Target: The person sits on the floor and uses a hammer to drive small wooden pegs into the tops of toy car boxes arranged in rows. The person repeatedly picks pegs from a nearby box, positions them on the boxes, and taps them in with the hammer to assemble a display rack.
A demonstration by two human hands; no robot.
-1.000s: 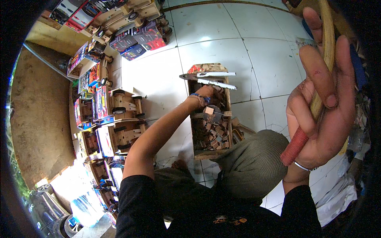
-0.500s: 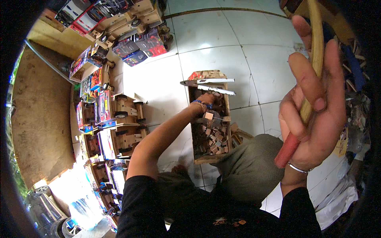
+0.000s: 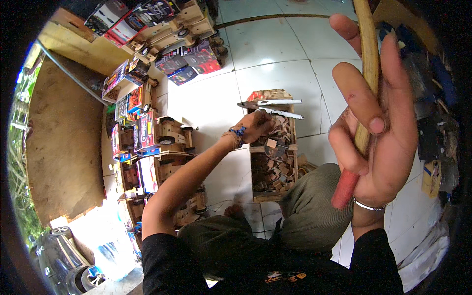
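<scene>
My left hand (image 3: 256, 126) is over the left edge of a long wooden box (image 3: 266, 197) on the floor, its fingers curled together. Whatever they hold, if anything, is hidden. Close beside its knuckles lie pliers with white handles (image 3: 280, 113), resting across the far part of the box. Small wooden pieces (image 3: 278, 175) fill both compartments, and a dark round disc (image 3: 272, 150) sits near the crossbar. Raised at the right, close to the camera, my right hand (image 3: 376, 128) is closed around a wooden stick (image 3: 369, 54) with a red lower end (image 3: 345, 189), some fingers stretched along it.
Wooden toy trucks (image 3: 169, 133) with printed sides and black wheels stand in rows at the left and far left. A brown board (image 3: 64, 137) leans behind them. Plastic sheeting (image 3: 423, 260) lies at the right. White tiles (image 3: 268, 44) cover the floor.
My left hand has moved left from inside the box to its edge. My right hand, still holding the stick, has shifted slightly left. The whole view has swung a little.
</scene>
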